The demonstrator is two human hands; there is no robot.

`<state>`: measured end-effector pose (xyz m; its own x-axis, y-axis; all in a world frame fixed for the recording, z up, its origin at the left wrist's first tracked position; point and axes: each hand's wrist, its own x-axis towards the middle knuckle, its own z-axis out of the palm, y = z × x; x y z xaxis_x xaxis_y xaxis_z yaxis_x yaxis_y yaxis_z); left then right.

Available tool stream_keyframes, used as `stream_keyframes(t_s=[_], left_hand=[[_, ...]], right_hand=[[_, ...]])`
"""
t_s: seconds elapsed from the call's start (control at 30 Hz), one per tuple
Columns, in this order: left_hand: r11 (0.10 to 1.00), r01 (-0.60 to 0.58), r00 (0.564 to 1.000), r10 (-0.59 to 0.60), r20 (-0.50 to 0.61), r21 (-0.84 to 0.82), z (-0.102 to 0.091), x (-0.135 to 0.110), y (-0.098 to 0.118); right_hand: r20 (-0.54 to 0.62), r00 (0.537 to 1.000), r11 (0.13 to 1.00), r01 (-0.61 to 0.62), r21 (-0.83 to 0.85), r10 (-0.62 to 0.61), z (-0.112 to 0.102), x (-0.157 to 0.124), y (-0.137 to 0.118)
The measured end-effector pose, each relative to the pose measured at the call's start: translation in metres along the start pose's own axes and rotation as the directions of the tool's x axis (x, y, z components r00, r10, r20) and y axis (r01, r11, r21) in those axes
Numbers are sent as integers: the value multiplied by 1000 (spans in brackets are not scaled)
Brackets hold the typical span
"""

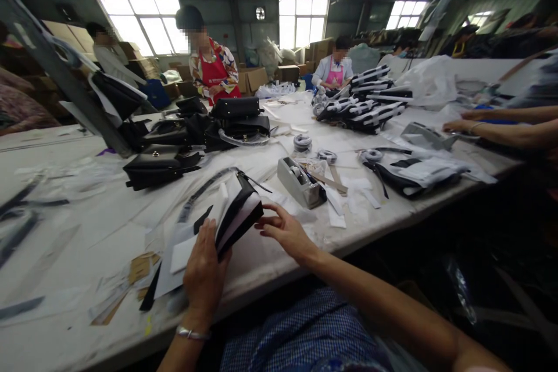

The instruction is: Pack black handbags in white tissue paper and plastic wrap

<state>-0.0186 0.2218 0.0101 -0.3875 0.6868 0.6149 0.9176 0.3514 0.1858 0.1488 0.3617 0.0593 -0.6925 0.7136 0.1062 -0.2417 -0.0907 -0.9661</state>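
A black handbag [240, 218] with white paper over its side stands tilted near the table's front edge. My left hand [206, 264] lies along the bag's left side, its fingers together and the thumb around the lower edge, gripping it. My right hand [281, 231] is at the bag's right end, fingers apart and slightly bent, the tips at or just beside the bag's edge; contact is hard to tell. A wrapped strap [204, 189] curves behind the bag. White sheets [170, 270] lie under and left of it.
A grey tape dispenser [300, 183] stands behind my right hand. Several black handbags [152, 165] are at the back left, and a pile of wrapped bags [366, 99] at the back right. A co-worker's hands [462, 123] are at the far right. A metal post [65, 70] rises at left.
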Motion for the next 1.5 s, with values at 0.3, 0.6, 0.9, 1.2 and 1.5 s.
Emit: stream_keyframes(t_s=[0.3,0.6,0.9,1.2,1.5], left_hand=[[983,181,981,-184,-65,-43,-7,4,-2],[975,218,974,-220,-53,-50,-8,5,-3],[977,208,974,-211,-76,-56,-8,5,-5],[978,201,976,-205,-72,-64,-10,7,-6],[982,174,978,-181,-102,-75,-10,7,-7]], right_hand=[[39,959,51,55,-997,-280,-133,0,13],[59,984,28,65,-998,-167,-132,19,5],[125,939,197,195,-961,-321,-95,40,-52],[531,814,443,397,-804,235,-34,-6,-13],[334,937,228,305,-925,102,-27,35,62]])
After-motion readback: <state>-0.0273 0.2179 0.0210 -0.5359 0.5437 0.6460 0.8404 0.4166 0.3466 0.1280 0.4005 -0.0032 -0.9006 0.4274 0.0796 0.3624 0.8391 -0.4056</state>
